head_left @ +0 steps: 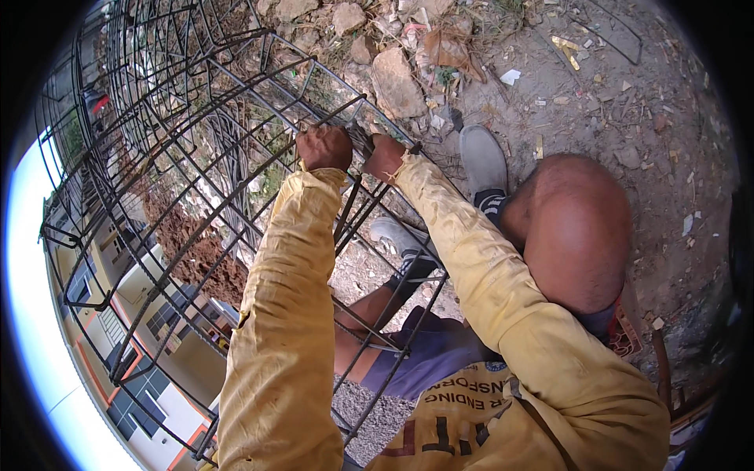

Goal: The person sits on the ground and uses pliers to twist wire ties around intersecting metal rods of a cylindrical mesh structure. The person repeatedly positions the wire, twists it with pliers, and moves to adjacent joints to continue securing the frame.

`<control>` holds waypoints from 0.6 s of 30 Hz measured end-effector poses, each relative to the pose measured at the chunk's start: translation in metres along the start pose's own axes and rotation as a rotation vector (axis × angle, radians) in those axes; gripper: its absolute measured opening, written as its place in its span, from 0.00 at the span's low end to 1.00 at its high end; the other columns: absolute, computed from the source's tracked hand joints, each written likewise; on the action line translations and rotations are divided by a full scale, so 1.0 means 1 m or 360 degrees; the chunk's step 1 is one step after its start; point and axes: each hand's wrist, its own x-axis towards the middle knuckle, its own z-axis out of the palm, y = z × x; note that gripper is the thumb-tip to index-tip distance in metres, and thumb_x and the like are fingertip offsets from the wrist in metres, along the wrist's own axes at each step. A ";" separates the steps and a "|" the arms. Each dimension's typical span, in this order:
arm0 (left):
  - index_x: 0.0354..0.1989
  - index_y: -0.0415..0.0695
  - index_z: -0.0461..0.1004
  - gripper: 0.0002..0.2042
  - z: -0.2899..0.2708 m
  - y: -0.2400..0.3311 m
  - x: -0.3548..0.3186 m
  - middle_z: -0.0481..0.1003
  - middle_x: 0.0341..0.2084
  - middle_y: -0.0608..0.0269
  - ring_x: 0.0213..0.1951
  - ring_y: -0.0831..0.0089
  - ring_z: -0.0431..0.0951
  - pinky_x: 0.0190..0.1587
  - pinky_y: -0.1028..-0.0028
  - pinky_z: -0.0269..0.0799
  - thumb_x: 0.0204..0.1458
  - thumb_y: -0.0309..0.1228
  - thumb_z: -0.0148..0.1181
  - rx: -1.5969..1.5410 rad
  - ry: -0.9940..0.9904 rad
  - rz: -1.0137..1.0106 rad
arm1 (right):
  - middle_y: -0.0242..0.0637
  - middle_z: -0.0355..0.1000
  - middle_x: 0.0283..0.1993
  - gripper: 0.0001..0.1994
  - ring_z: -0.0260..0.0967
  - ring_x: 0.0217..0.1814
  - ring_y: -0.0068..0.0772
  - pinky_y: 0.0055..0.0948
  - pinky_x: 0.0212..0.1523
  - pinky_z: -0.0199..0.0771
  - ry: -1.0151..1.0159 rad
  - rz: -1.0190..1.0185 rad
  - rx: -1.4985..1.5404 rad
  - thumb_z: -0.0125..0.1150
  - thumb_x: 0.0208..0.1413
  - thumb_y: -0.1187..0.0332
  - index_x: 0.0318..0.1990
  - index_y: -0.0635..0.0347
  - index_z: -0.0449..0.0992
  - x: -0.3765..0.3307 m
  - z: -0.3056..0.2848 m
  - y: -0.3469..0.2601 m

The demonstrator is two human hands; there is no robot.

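A long cage of dark steel reinforcing bars (184, 177) stretches from the upper left down to the bottom middle, its bars crossed by square ties. My left hand (324, 147) is closed in a fist at the cage's right side, gripping a bar there. Close beside it, my right hand (385, 159) is also closed, fingers curled at a bar junction. A dark piece (359, 139) shows between the two hands; its kind is too hidden to make out. Both forearms, in yellow sleeves, reach over the cage from below.
Large stones (395, 81) and scraps lie on the dirt ground (605, 118) beyond the hands. My grey shoe (482, 159) stands right of the cage, the other shoe (397, 234) shows through its bars. Buildings (149, 392) and a reddish soil heap (192, 243) are at left.
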 end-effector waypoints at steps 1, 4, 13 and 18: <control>0.39 0.52 0.80 0.11 0.001 -0.001 0.002 0.80 0.41 0.58 0.49 0.62 0.77 0.53 0.58 0.64 0.54 0.34 0.50 -0.0020 0.0011 0.0000 | 0.49 0.76 0.34 0.24 0.76 0.36 0.47 0.37 0.40 0.74 -0.0079 0.0031 0.0169 0.76 0.32 0.60 0.36 0.64 0.76 0.003 -0.005 0.000; 0.38 0.54 0.80 0.11 0.004 -0.004 0.003 0.80 0.39 0.58 0.46 0.60 0.78 0.49 0.60 0.69 0.53 0.34 0.52 -0.0024 0.0105 -0.0001 | 0.47 0.77 0.37 0.30 0.75 0.37 0.43 0.36 0.41 0.74 -0.0279 0.0089 0.0244 0.78 0.30 0.56 0.41 0.66 0.76 0.008 -0.015 0.000; 0.35 0.44 0.78 0.16 -0.010 -0.036 -0.025 0.79 0.30 0.51 0.40 0.53 0.80 0.43 0.56 0.74 0.47 0.44 0.62 -0.0871 0.0366 0.0289 | 0.45 0.77 0.34 0.28 0.75 0.36 0.42 0.34 0.39 0.73 -0.0179 0.0102 0.0268 0.79 0.27 0.58 0.37 0.68 0.78 0.017 0.007 -0.001; 0.30 0.41 0.79 0.17 -0.018 -0.073 -0.028 0.79 0.24 0.53 0.28 0.62 0.81 0.32 0.66 0.73 0.55 0.44 0.58 -0.0261 -0.0100 0.0402 | 0.40 0.75 0.28 0.20 0.72 0.31 0.34 0.33 0.34 0.72 -0.0291 0.0255 0.0490 0.77 0.28 0.61 0.28 0.62 0.75 0.027 0.009 0.009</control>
